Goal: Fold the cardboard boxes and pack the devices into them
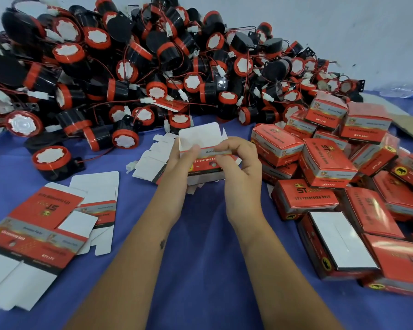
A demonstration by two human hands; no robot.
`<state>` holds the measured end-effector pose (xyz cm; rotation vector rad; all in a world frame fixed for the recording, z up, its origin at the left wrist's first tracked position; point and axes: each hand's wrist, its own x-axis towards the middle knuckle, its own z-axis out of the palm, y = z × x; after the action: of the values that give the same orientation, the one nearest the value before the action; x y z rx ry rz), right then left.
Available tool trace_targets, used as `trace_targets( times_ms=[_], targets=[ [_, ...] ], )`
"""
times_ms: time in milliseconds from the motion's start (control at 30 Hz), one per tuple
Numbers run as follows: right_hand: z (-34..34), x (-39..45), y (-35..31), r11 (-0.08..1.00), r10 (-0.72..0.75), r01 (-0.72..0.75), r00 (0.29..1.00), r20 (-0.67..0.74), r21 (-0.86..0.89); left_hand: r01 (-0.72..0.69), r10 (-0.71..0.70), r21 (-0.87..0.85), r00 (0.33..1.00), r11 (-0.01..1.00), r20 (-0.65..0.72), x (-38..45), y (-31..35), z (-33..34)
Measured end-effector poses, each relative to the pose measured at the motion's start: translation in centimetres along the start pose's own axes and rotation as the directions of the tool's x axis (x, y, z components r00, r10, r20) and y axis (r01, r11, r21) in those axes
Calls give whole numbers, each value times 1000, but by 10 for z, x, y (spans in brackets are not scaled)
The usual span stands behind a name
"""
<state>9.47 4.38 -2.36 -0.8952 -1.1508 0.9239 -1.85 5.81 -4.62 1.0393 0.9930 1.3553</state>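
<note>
A red cardboard box, part folded with its white lid flap standing up, is held between both hands above the blue cloth. My left hand grips its left side with the thumb over the front edge. My right hand pinches its right end, fingers curled. A large heap of black and red round devices with red wires fills the far side. One loose device lies near the left.
Flat unfolded boxes lie on the blue cloth at the left, more flat ones just behind my left hand. A pile of closed red boxes covers the right. A plastic bottle lies far right.
</note>
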Motion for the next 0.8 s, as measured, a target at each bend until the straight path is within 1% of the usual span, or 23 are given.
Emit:
trace_targets(
  times_ms=[33,100,167,200,233,300,367,400,467,567,667,700,767,800],
  targets=[
    [0,0,1,1000,-9,9,1000,12,-10,-4,5,48,1000,999,-25,0,-1,-1],
    [0,-2,3,1000,8,-9,999,52,4,-26,31,51,995,998,-98,2,0,-2],
    [2,-2,11,997,62,-65,994,93,30,-91,85,-14,969,996,-233,5,3,-6],
    [3,-1,16,995,101,-103,990,95,13,-130,105,-54,938,990,-329,6,6,-10],
    [6,1,20,990,141,-139,987,82,-29,-171,112,-105,899,980,-424,8,9,-14],
    [13,12,28,963,193,-183,981,33,-197,-246,88,-205,816,947,-571,12,14,-25],
    [22,33,31,904,202,-184,979,8,-387,-295,54,-248,737,923,-674,15,17,-35],
    [27,46,34,873,188,-159,982,16,-460,-298,34,-254,706,920,-707,17,17,-38],
    [38,71,38,819,137,-74,988,69,-569,-285,-10,-275,677,918,-736,17,17,-39],
    [59,105,49,770,111,18,981,161,-638,-306,-54,-324,648,895,-760,20,18,-41],
    [79,126,61,802,176,-25,965,195,-597,-315,-82,-339,615,887,-784,26,21,-47],
    [83,131,67,780,192,-28,962,196,-625,-310,-92,-344,610,886,-787,28,22,-48],
    [88,138,76,638,202,13,962,183,-770,-291,-100,-344,616,893,-781,31,21,-48],
    [88,138,79,582,198,27,965,174,-813,-277,-98,-333,618,901,-780,32,19,-48]
  ],
)
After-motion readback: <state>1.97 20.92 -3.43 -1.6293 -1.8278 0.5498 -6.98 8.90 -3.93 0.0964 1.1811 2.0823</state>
